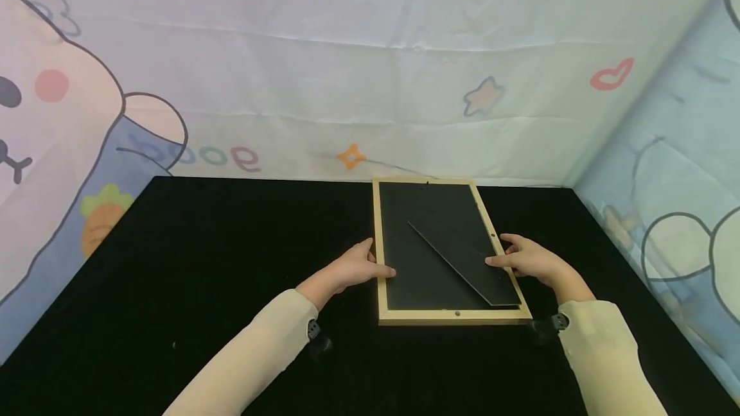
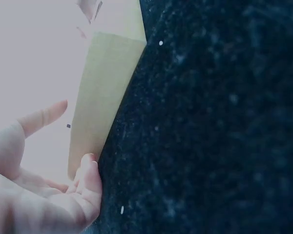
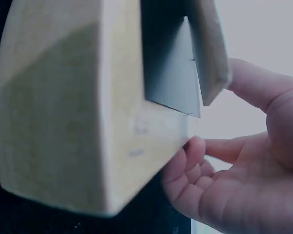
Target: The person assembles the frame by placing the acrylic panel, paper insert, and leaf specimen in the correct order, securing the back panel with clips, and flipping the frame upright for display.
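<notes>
A pale wooden frame [image 1: 455,318] with a dark panel [image 1: 424,204] inside it lies toward the right of the black table. Across the panel runs the slanting edge of a thin dark sheet [image 1: 482,262], its corner near the front rail. My left hand [image 1: 354,266] holds the frame's left rail, thumb over the top and fingertips against the outer side [image 2: 105,92]. On the opposite rail, my right hand [image 1: 534,260] grips with its thumb reaching over the dark sheet. The right wrist view shows that hand's fingers [image 3: 178,183] curled by the wood, the thumb partly hidden.
The black table [image 1: 231,242] spreads around the frame, widest on the left. A printed cloth [image 1: 324,69] hangs behind it, close to the frame's far rail, and a blue cloth side [image 1: 682,165] stands on the right. Small dark devices [image 1: 315,332] sit at both wrists.
</notes>
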A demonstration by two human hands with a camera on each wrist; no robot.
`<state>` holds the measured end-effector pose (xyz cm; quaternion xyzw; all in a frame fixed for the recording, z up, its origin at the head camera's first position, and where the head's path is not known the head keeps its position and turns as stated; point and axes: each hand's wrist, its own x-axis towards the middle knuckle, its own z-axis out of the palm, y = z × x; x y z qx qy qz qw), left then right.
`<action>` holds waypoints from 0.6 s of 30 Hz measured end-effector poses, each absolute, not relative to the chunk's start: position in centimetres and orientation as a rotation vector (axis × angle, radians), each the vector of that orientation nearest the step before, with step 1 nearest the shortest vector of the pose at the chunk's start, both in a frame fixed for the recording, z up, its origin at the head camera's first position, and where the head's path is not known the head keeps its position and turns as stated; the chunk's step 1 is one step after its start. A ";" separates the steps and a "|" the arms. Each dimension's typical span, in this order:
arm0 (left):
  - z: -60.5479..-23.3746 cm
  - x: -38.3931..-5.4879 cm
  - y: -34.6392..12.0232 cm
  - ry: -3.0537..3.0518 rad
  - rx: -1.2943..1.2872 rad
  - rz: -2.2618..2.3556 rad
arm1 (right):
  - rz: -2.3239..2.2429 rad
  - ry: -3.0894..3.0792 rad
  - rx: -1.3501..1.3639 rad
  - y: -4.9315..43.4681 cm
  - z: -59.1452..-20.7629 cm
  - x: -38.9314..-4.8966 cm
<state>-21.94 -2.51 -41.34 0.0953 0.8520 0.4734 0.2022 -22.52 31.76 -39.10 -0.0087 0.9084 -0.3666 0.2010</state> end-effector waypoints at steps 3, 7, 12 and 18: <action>-41.4 -22.1 -2.2 2.367 0.293 1.366 | -1.034 2.510 0.010 31.9 -39.0 -22.3; -41.5 -22.1 -1.8 2.353 0.335 1.382 | -1.037 2.480 -0.003 32.0 -39.2 -22.2; -41.6 -22.5 -1.9 2.372 0.357 1.333 | -1.044 2.471 0.000 31.9 -39.4 -21.9; -41.5 -22.7 -2.0 2.376 0.393 1.304 | -1.018 2.533 0.006 31.9 -39.7 -21.9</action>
